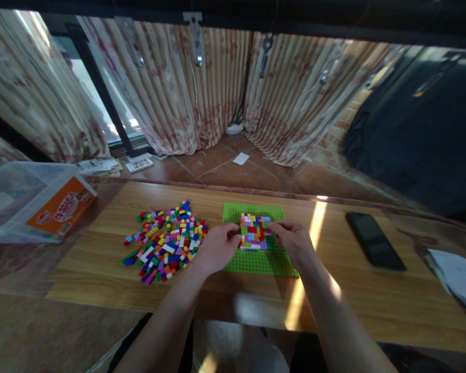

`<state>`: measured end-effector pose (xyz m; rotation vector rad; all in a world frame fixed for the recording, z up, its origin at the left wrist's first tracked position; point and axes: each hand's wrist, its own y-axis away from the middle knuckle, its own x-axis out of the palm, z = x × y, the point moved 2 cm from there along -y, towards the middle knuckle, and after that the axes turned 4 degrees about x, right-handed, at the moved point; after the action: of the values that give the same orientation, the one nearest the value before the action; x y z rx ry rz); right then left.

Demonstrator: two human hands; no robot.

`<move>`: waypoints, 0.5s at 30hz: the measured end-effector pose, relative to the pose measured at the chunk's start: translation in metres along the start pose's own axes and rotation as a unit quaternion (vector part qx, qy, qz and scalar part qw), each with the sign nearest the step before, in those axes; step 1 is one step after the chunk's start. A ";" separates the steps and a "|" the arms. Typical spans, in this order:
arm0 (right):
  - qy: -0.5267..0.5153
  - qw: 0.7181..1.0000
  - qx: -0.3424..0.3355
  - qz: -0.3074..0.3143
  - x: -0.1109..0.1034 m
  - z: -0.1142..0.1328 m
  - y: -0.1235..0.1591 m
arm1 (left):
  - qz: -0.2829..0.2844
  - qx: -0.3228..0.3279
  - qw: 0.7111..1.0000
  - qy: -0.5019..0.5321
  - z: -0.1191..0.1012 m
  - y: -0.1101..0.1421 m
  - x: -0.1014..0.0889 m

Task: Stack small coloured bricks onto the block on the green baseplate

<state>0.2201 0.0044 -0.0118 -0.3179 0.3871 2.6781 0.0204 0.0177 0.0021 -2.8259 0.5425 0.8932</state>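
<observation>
A flat, multicoloured block of toy building bricks (254, 231) sits over the green studded baseplate (252, 263) in front of me. Whether it is pressed onto the studs or just lifted, I cannot tell. My left hand (219, 246) is closed at the block's left edge, thumb and forefinger against its side. On the opposite edge, my right hand (294, 240) pinches the block with its fingertips. The fingers partly cover both side edges. A loose pile of small mixed-colour bricks (171, 241) lies to the left of my left hand.
The wooden table (334, 305) carries a black phone (375, 241) on the right. White papers (456, 277) lie beyond it. A clear plastic bin (27, 173) with an orange label stands at the far left. Patterned curtains (213, 88) hang behind the table.
</observation>
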 end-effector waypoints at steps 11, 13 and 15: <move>-0.010 0.999 0.036 0.001 -0.002 -0.010 -0.002 | 0.097 0.044 0.993 0.051 -0.001 0.005 -0.005; -0.005 0.999 0.033 -0.002 -0.003 -0.013 -0.003 | 0.077 0.042 0.996 0.029 -0.002 0.005 0.000; 0.005 1.000 0.026 -0.016 -0.006 -0.019 -0.006 | 0.058 0.045 0.997 0.005 -0.004 0.003 0.005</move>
<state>0.2312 0.0015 -0.0297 -0.3203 0.4514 2.6318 0.0250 0.0129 0.0020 -2.7423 0.7348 0.8511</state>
